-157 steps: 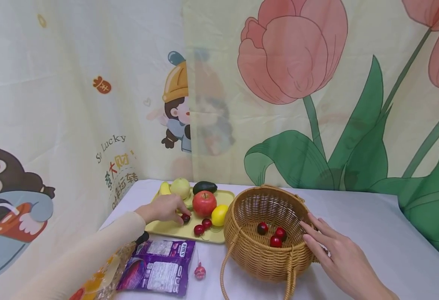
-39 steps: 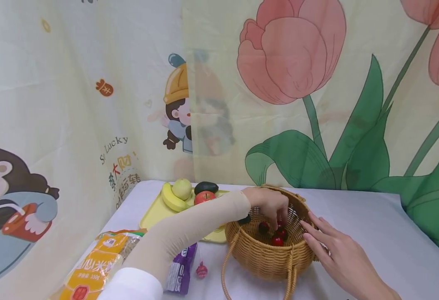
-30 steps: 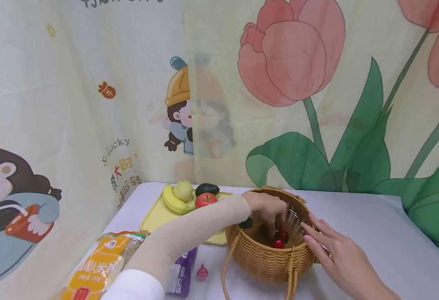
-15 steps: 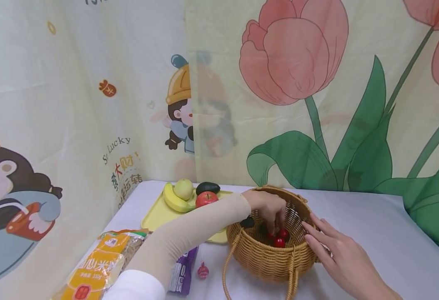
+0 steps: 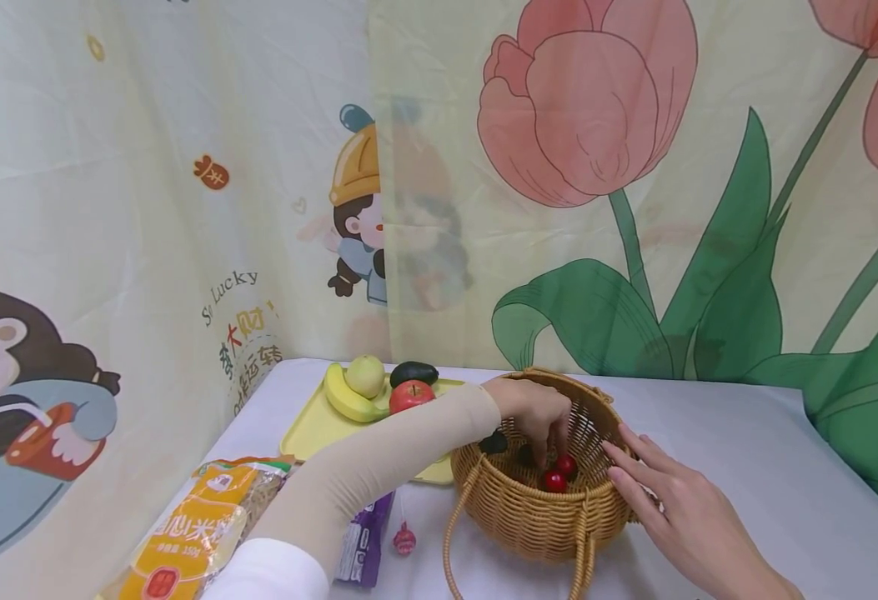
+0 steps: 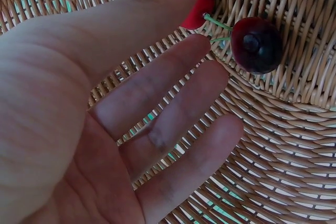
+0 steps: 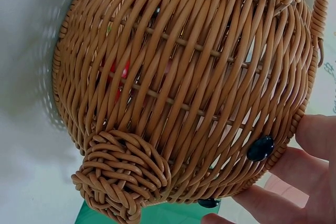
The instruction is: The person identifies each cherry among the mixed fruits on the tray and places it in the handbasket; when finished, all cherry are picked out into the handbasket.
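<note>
My left hand (image 5: pixel 539 412) reaches down into the round wicker basket (image 5: pixel 529 525). In the left wrist view, its fingers (image 6: pixel 178 98) are spread and loosely extended. The thumb tip overlaps a red cherry (image 6: pixel 195 17), and a dark cherry (image 6: pixel 256 44) with a green stem lies just beyond the fingertips. The head view shows two bright red cherries (image 5: pixel 554 481) on the basket floor; the darker one is mostly behind the hand. My right hand (image 5: pixel 682 508) rests its straight fingers on the basket's right rim, beside a black bead eye (image 7: pixel 260 148) seen in the right wrist view.
Behind my left forearm, a yellow tray (image 5: pixel 318 429) carries a banana (image 5: pixel 348 402), a pale round fruit (image 5: pixel 366 377), an avocado (image 5: pixel 413 373) and an apple (image 5: pixel 411 395). An orange food bag (image 5: pixel 191 525), a purple packet (image 5: pixel 367 542) and a lollipop (image 5: pixel 404 539) lie nearer.
About five seconds ago my left hand was at a cherry on the tray; since then it has moved right into the basket. Over the last second it shifts only slightly. The right hand stays put.
</note>
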A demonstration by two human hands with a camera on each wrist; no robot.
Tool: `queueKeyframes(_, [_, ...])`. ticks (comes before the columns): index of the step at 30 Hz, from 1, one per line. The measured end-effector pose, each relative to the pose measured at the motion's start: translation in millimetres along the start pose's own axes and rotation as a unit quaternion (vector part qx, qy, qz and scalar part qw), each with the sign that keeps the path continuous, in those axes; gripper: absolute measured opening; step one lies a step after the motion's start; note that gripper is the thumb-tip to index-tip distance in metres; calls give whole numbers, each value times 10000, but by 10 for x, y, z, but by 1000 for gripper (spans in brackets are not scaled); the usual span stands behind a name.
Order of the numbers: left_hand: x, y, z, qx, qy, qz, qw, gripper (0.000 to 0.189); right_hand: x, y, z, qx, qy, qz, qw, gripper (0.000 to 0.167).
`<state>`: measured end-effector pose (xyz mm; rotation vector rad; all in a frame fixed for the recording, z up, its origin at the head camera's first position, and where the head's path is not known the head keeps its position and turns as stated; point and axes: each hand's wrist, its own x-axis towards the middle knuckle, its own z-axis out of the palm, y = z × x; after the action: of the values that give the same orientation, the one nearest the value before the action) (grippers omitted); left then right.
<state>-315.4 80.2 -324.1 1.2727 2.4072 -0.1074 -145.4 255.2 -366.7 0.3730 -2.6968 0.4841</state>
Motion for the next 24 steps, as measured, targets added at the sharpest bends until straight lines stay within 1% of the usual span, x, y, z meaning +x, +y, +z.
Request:
queueKeyframes(6, [31,-18,17,23,5,-29,10000,28,3,1,3,-7,-24,29,10000,43])
queueKeyframes(12, [56,-35,26,-53,-13,-16,10000,27,1,3,0,7,-33,25,10000,43])
queueKeyframes(20, [39,-30,15,-13,-21,34,10000,26,0,-1,-5,6,78,-64,9999,42])
queueKeyframes(24, [36,-15,-3,-65,-35,97,9999,26,3,-4,-5,7,114,-87,9999,42])
